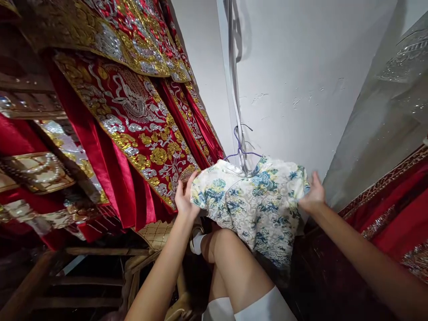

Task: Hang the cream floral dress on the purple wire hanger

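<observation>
A white short-sleeved cheongsam (264,200) with blue, green and yellow flowers hangs in front of me. Its shoulders rest on a thin purple hanger (239,149), whose hook is at a pale upright pole (230,67) against the wall. My left hand (186,196) grips the edge of the sleeve on the left, fingers bent around the cloth. At the opposite sleeve, my right hand (313,194) holds the cuff, with part of the fingers hidden by fabric. Both sleeves are spread out sideways. The cheongsam's lower end falls into shadow beyond my knees.
Red robes (133,111) with gold and silver embroidery hang close on the left. Below them stands a wooden chair frame (133,263). A white wall (301,67) rises behind, and red beaded fabric (384,209) hangs at the right. My bare legs (230,263) are below.
</observation>
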`<state>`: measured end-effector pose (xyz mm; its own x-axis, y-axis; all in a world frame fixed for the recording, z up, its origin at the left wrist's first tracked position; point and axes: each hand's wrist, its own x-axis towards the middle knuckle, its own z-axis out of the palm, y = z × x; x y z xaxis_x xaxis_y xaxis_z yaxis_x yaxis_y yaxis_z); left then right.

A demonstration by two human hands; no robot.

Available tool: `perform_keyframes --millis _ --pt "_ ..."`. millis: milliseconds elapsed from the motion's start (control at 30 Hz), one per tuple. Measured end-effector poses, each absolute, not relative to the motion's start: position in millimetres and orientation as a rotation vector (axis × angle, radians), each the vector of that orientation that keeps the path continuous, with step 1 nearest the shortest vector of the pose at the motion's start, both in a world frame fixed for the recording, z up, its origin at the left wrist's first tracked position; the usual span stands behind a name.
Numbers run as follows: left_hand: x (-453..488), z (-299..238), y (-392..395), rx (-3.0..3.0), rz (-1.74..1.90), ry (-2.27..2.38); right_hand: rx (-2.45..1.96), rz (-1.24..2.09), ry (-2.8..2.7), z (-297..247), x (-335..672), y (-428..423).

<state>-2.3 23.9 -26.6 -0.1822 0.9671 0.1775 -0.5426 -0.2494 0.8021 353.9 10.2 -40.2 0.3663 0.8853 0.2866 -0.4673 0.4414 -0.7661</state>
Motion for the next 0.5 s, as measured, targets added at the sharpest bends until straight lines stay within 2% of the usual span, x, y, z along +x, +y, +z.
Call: perform_keyframes --millis 100,200,333,500 --pt "-4 -7 23 0.976 1.732 0.771 -0.604 1.113 -0.522 -18 363 20" --pt "-4 15 26 1.308 1.797 1.063 -0.5 1.078 -0.519 20 361 22" --pt "-3 26 24 1.732 1.73 1.251 -0.5 0.936 -1.004 50 337 -1" --pt "7 -7 15 1.91 1.529 1.338 -0.589 0.646 -1.691 42 301 -68"
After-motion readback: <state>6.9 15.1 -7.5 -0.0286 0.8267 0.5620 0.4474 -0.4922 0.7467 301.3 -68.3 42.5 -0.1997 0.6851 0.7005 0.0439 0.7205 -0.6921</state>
